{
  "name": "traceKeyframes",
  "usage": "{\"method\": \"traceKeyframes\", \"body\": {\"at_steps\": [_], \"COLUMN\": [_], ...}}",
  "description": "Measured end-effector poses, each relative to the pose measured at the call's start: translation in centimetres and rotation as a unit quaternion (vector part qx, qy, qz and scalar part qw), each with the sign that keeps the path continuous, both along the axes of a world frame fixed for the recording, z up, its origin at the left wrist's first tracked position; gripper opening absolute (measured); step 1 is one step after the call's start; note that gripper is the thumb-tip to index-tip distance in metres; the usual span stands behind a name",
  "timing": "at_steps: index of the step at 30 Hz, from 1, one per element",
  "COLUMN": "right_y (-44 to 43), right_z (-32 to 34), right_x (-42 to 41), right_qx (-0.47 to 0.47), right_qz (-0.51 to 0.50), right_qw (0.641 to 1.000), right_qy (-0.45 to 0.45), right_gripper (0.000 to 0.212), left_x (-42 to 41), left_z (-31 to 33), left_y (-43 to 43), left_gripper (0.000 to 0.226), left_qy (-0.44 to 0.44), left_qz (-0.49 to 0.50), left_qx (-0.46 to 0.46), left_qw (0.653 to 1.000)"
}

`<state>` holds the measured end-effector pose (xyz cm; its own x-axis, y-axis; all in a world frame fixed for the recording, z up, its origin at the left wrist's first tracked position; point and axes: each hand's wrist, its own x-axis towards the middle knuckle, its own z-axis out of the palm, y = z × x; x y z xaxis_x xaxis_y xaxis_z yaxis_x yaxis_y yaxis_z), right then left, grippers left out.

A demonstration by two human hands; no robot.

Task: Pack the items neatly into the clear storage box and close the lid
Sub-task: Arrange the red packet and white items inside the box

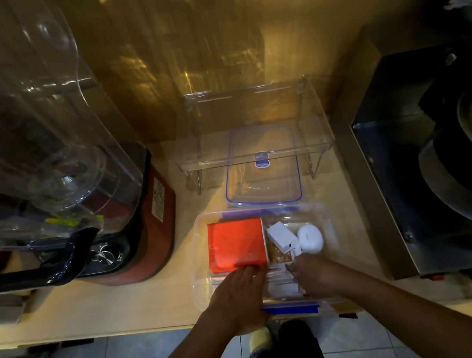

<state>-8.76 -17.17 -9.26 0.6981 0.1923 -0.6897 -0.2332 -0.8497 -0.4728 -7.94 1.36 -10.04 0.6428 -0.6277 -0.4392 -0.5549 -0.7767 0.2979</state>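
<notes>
The clear storage box [198, 230] with blue latches stands at the counter's front edge. Inside it a red flat packet [236, 244] fills the left half. A small white box [280, 236] and a round white item [310, 238] lie at the right, and white sachets [281, 285] lie near the front. My left hand [239, 293] rests flat inside the box, its fingertips on the red packet's near edge. My right hand [320, 278] is curled over the sachets; what its fingers grip is hidden. The clear lid [261, 175] with a blue rim lies behind the box.
A red blender base [147, 229] with a big clear jug [38, 131] stands to the left. A clear acrylic shelf [251, 124] stands over the lid at the back. A black and steel appliance [440, 163] fills the right side. Tiled floor lies below the counter edge.
</notes>
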Motion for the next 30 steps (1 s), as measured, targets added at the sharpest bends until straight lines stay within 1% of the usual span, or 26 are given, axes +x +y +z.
{"method": "traceKeyframes", "body": {"at_steps": [1, 2, 3, 4, 6, 7, 10, 12, 14, 16, 17, 20, 24, 27, 28, 30], "right_y": [-0.1, 0.0, 0.2, 0.5, 1.0, 1.1, 0.8, 0.2, -0.2, -0.4, -0.4, -0.2, -0.6, -1.2, -1.3, -1.1], "right_z": [0.1, 0.2, 0.3, 0.2, 0.2, 0.3, 0.4, 0.2, 0.4, 0.3, 0.5, 0.6, 0.8, 1.1, 1.0, 0.9], "right_x": [0.1, 0.2, 0.2, 0.2, 0.1, 0.1, 0.2, 0.1, 0.2, 0.4, 0.5, 0.7, 0.9, 0.7, 0.6, 0.4], "right_qx": [-0.024, -0.021, 0.003, 0.037, 0.110, 0.123, 0.083, 0.039, 0.014, 0.015, 0.013, -0.005, 0.036, -0.004, -0.025, -0.039], "right_qz": [0.009, 0.023, 0.029, 0.028, -0.002, -0.008, 0.008, -0.025, -0.039, -0.054, -0.056, -0.006, -0.005, -0.036, -0.025, -0.005], "right_qw": [1.000, 0.999, 0.999, 0.999, 0.994, 0.992, 0.996, 0.998, 0.999, 0.997, 0.997, 0.998, 0.997, 0.997, 0.997, 0.998], "right_qy": [0.008, 0.014, 0.014, 0.011, 0.020, 0.029, 0.042, 0.033, 0.034, 0.047, 0.053, 0.056, 0.062, 0.070, 0.069, 0.056], "right_gripper": [0.024, 0.022, 0.020, 0.022, 0.038, 0.045, 0.046, 0.042, 0.034, 0.026, 0.026, 0.023, 0.022, 0.019, 0.022, 0.025], "left_x": [0.0, 0.1, 0.2, 0.2, 0.3, 0.2, 0.2, 0.3, 0.4, 0.3, 0.2, 0.0, 0.1, -0.2, -0.4, -0.7], "left_z": [0.0, 0.0, -0.1, -0.1, 0.0, 0.0, 0.0, 0.0, 0.0, -0.1, -0.2, -0.3, -0.4, -0.4, -0.4, -0.5], "left_y": [-0.1, -0.2, -0.2, -0.3, -0.3, -0.3, -0.3, -0.3, -0.5, -0.8, -0.9, -1.0, -1.0, -1.2, -1.3, -1.4], "left_gripper": [0.079, 0.077, 0.075, 0.075, 0.075, 0.075, 0.077, 0.078, 0.079, 0.077, 0.077, 0.077, 0.076, 0.077, 0.077, 0.078], "left_qy": [-0.005, -0.011, -0.012, -0.009, 0.004, 0.011, 0.023, 0.018, 0.016, 0.030, 0.035, 0.033, 0.019, 0.020, 0.017, 0.003], "left_qz": [0.001, 0.002, 0.005, 0.009, 0.012, 0.014, 0.020, 0.011, 0.008, 0.022, 0.027, 0.021, 0.012, 0.017, 0.018, 0.019], "left_qx": [0.014, 0.025, 0.033, 0.037, 0.038, 0.034, 0.018, 0.024, 0.039, 0.042, 0.041, 0.047, 0.048, 0.044, 0.041, 0.036], "left_qw": [1.000, 1.000, 0.999, 0.999, 0.999, 0.999, 0.999, 1.000, 0.999, 0.998, 0.998, 0.998, 0.999, 0.999, 0.999, 0.999]}}
